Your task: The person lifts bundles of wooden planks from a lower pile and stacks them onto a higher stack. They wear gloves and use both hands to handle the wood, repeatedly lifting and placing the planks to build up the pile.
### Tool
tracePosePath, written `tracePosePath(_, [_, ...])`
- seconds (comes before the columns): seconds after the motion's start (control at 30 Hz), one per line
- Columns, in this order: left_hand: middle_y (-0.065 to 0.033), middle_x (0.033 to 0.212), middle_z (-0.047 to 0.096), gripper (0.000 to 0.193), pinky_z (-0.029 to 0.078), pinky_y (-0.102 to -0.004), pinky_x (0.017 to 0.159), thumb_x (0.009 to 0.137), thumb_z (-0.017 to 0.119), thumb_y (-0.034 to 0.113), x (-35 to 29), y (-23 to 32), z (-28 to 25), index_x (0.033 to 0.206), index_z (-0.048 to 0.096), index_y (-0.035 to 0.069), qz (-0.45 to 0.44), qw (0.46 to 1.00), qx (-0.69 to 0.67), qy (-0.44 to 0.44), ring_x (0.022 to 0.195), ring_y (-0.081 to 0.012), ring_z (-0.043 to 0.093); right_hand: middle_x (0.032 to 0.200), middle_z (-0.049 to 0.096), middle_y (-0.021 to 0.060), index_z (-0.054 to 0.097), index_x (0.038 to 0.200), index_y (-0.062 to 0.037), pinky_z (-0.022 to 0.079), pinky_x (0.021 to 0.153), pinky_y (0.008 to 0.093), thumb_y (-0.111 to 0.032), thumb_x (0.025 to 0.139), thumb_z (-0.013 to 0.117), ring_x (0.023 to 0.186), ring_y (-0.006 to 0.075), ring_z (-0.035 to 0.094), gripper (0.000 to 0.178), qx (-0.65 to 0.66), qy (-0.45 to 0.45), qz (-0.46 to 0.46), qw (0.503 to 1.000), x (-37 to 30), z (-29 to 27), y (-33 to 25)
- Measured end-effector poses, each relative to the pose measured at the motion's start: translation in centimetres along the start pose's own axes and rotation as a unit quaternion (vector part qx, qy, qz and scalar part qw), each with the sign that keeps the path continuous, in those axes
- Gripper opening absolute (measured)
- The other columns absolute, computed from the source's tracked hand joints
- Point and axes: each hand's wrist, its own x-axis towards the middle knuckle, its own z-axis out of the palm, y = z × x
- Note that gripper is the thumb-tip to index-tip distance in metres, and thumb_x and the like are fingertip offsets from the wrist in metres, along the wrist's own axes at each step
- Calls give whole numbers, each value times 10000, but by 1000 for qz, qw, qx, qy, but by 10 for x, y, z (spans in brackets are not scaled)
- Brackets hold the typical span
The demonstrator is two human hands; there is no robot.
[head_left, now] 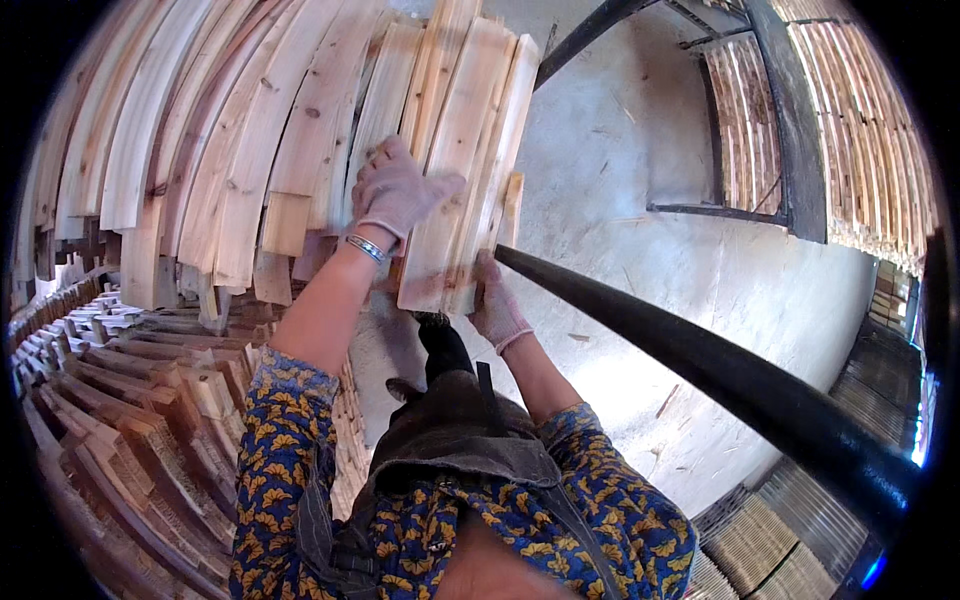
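Note:
My left hand point(393, 195), in a pale knitted glove, lies on top of the boards with its thumb stretched out to the right, slightly blurred. A light wooden board point(455, 190) runs away from me just right of that hand, its near end above my foot. My right hand point(497, 308), gloved too, is closed at the right edge of the near end of this board; part of its fingers is hidden. Another narrow board point(513, 110) lies along the right side. The left wrist carries a patterned bracelet point(366, 247).
A large stack of long boards point(240, 140) fills the upper left, with uneven near ends. More stacked timber point(130, 440) stands at lower left. A thick black metal bar point(700, 360) slants across the right. Beyond it are pale floor point(620, 150), a black frame point(800, 140) and further wood stacks point(870, 130).

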Motion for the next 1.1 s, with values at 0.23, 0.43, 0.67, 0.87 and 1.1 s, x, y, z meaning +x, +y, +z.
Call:
tracePosePath(0.23, [-269,1326,532,1016,497,-431,966,739,815,416,2,-30,-6,1428,242,-63,19,900,-401,-168,1193,-321,578,1235,592,48,448,1394,-94,443,1041,413,-541,951,580,1133,184,576,643,-70,-77,-70,992,-27,2,-11])
tracePosePath(0.43, [-268,1365,524,1051,442,-355,1046,756,840,331,15,-73,-7,1488,220,-96,102,827,-537,-132,1289,-311,519,1259,560,126,397,1406,-8,513,918,355,-468,928,646,1107,229,586,708,-46,-81,-134,987,33,48,-33])
tracePosePath(0.67, [-254,1433,412,1114,447,-346,1045,737,855,159,-3,-63,14,1525,102,-74,100,784,-591,-160,1302,-304,479,1239,569,117,420,1356,-47,546,907,407,-384,925,670,1105,235,606,602,-31,-126,-137,982,28,51,-39])
tracePosePath(0.87, [-182,1318,545,1054,502,-335,975,751,828,94,-124,-74,-14,1538,138,-27,-44,773,-583,-247,1197,-261,568,1281,556,78,416,1396,-58,473,1035,393,-350,953,624,1194,216,564,570,-54,-209,-40,976,-48,9,14])
tracePosePath(1.1, [-170,1298,584,855,520,-415,990,784,771,85,-182,-168,86,1496,300,26,-27,686,-675,-269,1177,-277,597,1334,543,142,364,1450,-54,508,987,421,-338,928,644,1156,273,588,657,32,-115,40,992,-85,-7,52])
